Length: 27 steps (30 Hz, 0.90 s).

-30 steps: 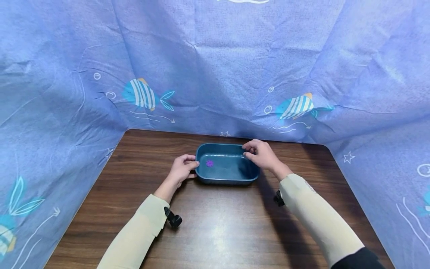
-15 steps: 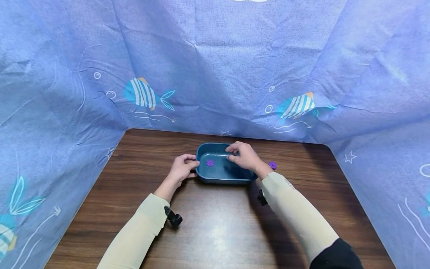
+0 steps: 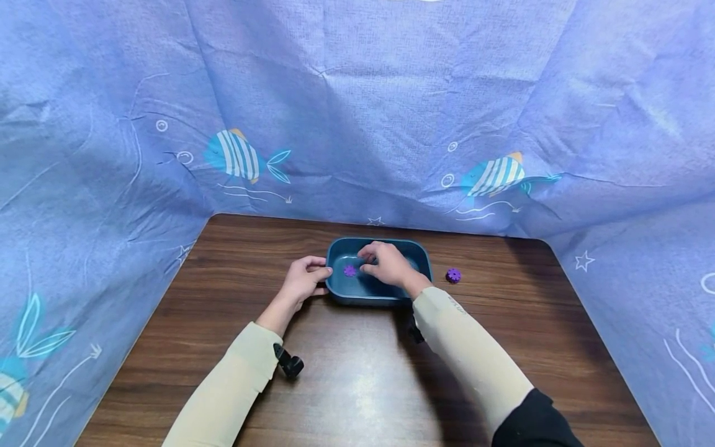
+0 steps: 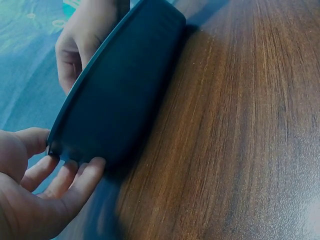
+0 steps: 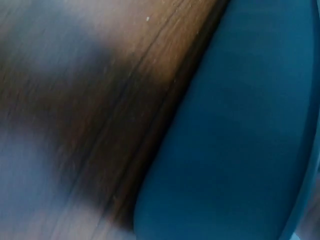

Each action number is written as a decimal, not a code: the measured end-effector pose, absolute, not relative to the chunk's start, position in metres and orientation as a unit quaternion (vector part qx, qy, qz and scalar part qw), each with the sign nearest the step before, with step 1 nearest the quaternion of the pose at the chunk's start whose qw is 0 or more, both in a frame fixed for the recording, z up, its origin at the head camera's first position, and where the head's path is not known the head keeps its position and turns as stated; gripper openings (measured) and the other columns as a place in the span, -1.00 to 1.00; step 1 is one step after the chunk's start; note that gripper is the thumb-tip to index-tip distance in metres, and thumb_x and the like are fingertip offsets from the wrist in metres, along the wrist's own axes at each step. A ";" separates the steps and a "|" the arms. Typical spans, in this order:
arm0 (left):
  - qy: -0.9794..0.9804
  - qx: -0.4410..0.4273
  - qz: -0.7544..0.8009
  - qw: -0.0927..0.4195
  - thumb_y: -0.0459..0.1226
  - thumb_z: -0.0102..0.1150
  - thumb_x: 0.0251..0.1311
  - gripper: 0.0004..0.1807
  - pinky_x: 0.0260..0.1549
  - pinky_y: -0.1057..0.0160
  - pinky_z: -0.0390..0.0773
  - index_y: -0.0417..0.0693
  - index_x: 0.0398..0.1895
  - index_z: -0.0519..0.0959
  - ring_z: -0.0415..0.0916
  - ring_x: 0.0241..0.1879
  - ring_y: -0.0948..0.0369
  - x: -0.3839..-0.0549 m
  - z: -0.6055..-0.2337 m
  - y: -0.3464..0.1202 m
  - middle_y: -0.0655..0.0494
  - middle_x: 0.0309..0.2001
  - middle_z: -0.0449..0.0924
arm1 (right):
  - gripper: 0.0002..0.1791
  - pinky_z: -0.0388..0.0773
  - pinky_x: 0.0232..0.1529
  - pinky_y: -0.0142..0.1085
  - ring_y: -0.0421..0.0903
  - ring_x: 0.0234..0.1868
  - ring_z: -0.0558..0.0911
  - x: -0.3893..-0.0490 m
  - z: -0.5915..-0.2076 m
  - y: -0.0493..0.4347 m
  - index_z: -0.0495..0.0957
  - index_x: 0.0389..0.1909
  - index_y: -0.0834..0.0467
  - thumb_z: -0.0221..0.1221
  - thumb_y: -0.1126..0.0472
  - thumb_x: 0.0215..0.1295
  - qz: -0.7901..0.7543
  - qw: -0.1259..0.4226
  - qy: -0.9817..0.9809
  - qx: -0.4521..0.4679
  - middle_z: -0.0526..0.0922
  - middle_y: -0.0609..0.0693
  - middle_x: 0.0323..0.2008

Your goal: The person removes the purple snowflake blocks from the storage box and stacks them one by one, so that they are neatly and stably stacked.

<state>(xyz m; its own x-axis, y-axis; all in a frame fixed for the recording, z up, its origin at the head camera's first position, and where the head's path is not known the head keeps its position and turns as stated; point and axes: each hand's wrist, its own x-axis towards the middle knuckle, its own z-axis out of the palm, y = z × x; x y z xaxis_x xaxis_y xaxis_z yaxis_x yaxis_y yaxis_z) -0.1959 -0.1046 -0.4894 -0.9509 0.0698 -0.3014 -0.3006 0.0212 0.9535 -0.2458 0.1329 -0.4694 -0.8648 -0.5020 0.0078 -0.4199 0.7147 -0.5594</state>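
A dark teal rectangular plastic box (image 3: pixel 380 300) stands on the table. My left hand (image 3: pixel 300 280) holds its left end, thumb at the rim and fingers against the outer wall, as the left wrist view shows up close. Inside, near that end, lies a small purple flower-shaped piece (image 3: pixel 349 270). Just right of it, my right hand (image 3: pixel 386 264) reaches over the front rim into the box, its fingers loosely bent and apart from the thumb, with nothing visible between them. In the right wrist view the box's outer wall (image 5: pixel 225 135) fills the right side; the hand itself is out of sight there.
Right of the box, a second purple notched round piece (image 3: pixel 454 275) lies on the dark wood-grain table (image 3: pixel 519 323). A blue fish-print cloth (image 3: pixel 368 124) hangs behind the table and along both sides.
My right hand has moved left from the box's right end, across its inside, to beside the purple piece. The other purple piece on the table has come into view. My left hand stays put.
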 end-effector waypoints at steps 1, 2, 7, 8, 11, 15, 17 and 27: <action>0.702 -0.083 0.694 0.133 -0.35 0.27 0.37 -0.59 -0.17 0.06 0.79 -0.28 0.24 0.52 0.68 -0.02 -0.06 -0.196 -0.489 -0.105 -0.18 0.01 0.62 | -0.69 0.66 0.12 -0.11 -0.05 0.01 0.67 -0.246 -0.470 0.131 0.69 0.09 0.15 0.35 0.21 0.36 -0.284 0.075 0.923 -0.248 0.71 0.04 0.00; 0.703 -0.083 0.694 0.134 -0.35 0.27 0.37 -0.59 -0.18 0.07 0.79 -0.27 0.24 0.52 0.68 -0.03 -0.05 -0.196 -0.489 -0.105 -0.18 0.01 0.61 | -0.68 0.66 0.13 -0.11 -0.05 0.01 0.67 -0.246 -0.471 0.129 0.69 0.10 0.15 0.35 0.20 0.35 -0.285 0.078 0.923 -0.246 0.71 0.03 0.00; 0.704 -0.085 0.692 0.136 -0.34 0.26 0.39 -0.59 -0.24 0.11 0.80 -0.27 0.25 0.52 0.70 -0.10 0.01 -0.195 -0.489 -0.105 -0.19 0.01 0.61 | -0.64 0.64 0.17 -0.10 -0.04 0.06 0.65 -0.248 -0.476 0.120 0.67 0.13 0.16 0.36 0.17 0.35 -0.279 0.091 0.925 -0.243 0.70 0.05 0.03; 0.703 -0.086 0.692 0.137 -0.34 0.25 0.39 -0.59 -0.25 0.12 0.80 -0.28 0.25 0.52 0.70 -0.12 0.02 -0.194 -0.490 -0.105 -0.19 0.01 0.61 | -0.63 0.63 0.16 -0.10 -0.03 0.06 0.65 -0.248 -0.477 0.119 0.67 0.14 0.16 0.36 0.17 0.35 -0.276 0.093 0.925 -0.244 0.70 0.06 0.04; 0.703 -0.086 0.692 0.137 -0.34 0.26 0.39 -0.59 -0.28 0.14 0.80 -0.29 0.24 0.52 0.70 -0.15 0.03 -0.194 -0.491 -0.105 -0.19 0.01 0.60 | -0.62 0.63 0.16 -0.09 -0.02 0.07 0.64 -0.249 -0.480 0.115 0.66 0.14 0.17 0.36 0.16 0.35 -0.264 0.097 0.927 -0.247 0.70 0.08 0.03; 0.700 -0.084 0.696 0.135 -0.34 0.27 0.37 -0.58 -0.28 0.14 0.80 -0.29 0.24 0.52 0.70 -0.11 -0.01 -0.194 -0.490 -0.104 -0.18 0.00 0.60 | -0.62 0.63 0.19 -0.10 -0.04 0.07 0.66 -0.250 -0.482 0.113 0.67 0.12 0.16 0.38 0.15 0.33 -0.252 0.102 0.931 -0.243 0.73 0.05 0.01; 0.698 -0.083 0.699 0.135 -0.35 0.27 0.37 -0.58 -0.27 0.14 0.80 -0.29 0.24 0.52 0.70 -0.09 -0.04 -0.194 -0.489 -0.104 -0.17 -0.01 0.60 | -0.62 0.62 0.20 -0.11 -0.05 0.08 0.66 -0.251 -0.483 0.112 0.67 0.11 0.14 0.39 0.13 0.32 -0.243 0.102 0.934 -0.240 0.74 0.02 0.00; 0.699 -0.083 0.698 0.136 -0.34 0.28 0.36 -0.58 -0.27 0.14 0.80 -0.29 0.24 0.52 0.69 -0.10 -0.02 -0.196 -0.488 -0.106 -0.13 -0.04 0.60 | -0.58 0.62 0.17 -0.14 -0.10 0.04 0.67 -0.256 -0.484 0.102 0.67 0.10 0.06 0.42 0.01 0.27 -0.171 0.095 0.953 -0.230 0.75 -0.04 -0.03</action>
<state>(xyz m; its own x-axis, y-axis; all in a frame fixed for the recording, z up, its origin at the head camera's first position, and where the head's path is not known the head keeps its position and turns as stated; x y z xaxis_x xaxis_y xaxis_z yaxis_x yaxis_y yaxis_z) -0.1958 -0.1058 -0.4882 -0.9495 0.0737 -0.3049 -0.3048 0.0131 0.9523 -0.2560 0.1022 -0.4839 -0.8763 -0.4709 -0.1021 -0.4059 0.8356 -0.3701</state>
